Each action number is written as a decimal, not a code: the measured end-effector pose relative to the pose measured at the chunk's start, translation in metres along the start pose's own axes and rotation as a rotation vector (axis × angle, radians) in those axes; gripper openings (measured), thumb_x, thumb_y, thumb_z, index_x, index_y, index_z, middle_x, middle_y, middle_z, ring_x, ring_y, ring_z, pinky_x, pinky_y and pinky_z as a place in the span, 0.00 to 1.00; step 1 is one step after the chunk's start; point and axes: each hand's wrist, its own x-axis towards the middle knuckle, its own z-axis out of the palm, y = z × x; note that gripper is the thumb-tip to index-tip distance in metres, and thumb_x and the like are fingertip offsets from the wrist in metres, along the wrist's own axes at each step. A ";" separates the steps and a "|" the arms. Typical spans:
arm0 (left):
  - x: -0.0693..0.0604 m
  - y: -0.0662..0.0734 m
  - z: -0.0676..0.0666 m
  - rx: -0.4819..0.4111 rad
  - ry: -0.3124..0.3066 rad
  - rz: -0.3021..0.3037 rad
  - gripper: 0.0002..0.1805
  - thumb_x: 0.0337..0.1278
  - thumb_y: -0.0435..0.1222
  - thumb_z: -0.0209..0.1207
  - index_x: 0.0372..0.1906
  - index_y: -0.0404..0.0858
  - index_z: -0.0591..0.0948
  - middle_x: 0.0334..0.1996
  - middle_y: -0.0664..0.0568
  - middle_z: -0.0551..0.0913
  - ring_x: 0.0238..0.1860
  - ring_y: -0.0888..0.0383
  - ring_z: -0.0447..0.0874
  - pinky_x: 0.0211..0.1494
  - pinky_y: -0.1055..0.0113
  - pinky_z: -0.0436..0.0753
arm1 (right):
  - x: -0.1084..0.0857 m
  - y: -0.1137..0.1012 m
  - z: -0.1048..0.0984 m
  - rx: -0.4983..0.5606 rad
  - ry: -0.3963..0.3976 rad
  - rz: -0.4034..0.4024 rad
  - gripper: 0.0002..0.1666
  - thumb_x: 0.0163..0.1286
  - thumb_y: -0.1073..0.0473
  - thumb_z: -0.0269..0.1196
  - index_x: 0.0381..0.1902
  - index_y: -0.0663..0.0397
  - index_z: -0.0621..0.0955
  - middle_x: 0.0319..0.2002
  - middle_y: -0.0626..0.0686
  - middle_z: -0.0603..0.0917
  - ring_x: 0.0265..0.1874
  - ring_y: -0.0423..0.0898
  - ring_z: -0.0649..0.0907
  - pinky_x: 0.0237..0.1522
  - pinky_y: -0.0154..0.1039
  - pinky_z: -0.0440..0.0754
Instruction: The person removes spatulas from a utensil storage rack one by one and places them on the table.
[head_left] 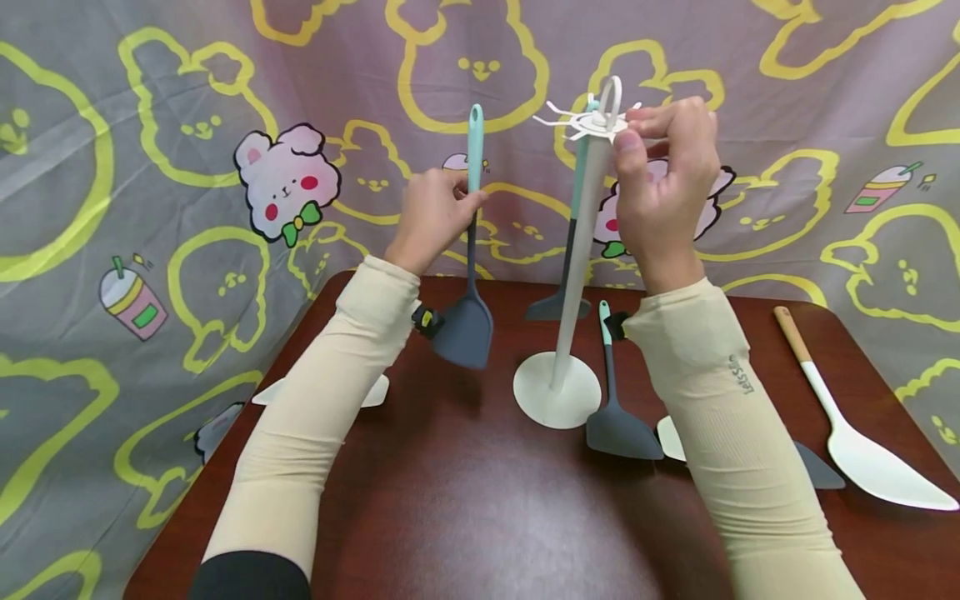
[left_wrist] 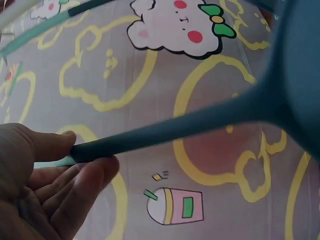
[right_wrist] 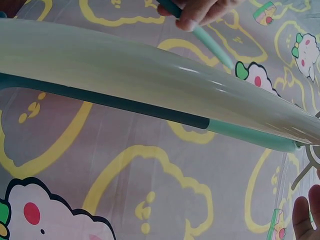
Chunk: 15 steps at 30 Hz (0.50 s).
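Note:
My left hand (head_left: pixel 438 212) pinches a spatula (head_left: pixel 465 329) by the lower part of its mint handle, its broad dark grey blade hanging down above the table. The left wrist view shows thumb and fingertips on the spatula's shaft (left_wrist: pixel 165 132). A white utensil stand (head_left: pixel 573 275) with a round base and a ring of hooks on top leans slightly. At that hook ring, my right hand (head_left: pixel 671 175) pinches the edge between thumb and fingers. From a hook on the far side hangs a second mint-handled utensil (head_left: pixel 577 179), partly behind the pole.
Right of the stand's base lies another dark spatula (head_left: pixel 621 429). Farther right is a white turner (head_left: pixel 862 458) with a wooden handle. My right forearm partly covers a white piece (head_left: pixel 670 437) and a dark blade (head_left: pixel 819 467). A white utensil (head_left: pixel 377 392) lies behind my left forearm.

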 end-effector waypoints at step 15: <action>-0.001 -0.054 0.026 0.076 -0.169 -0.222 0.18 0.64 0.44 0.61 0.25 0.37 0.87 0.14 0.54 0.79 0.16 0.62 0.76 0.22 0.72 0.71 | 0.001 0.000 -0.001 -0.004 -0.004 0.006 0.37 0.56 0.40 0.50 0.29 0.77 0.74 0.34 0.70 0.79 0.42 0.26 0.72 0.36 0.23 0.71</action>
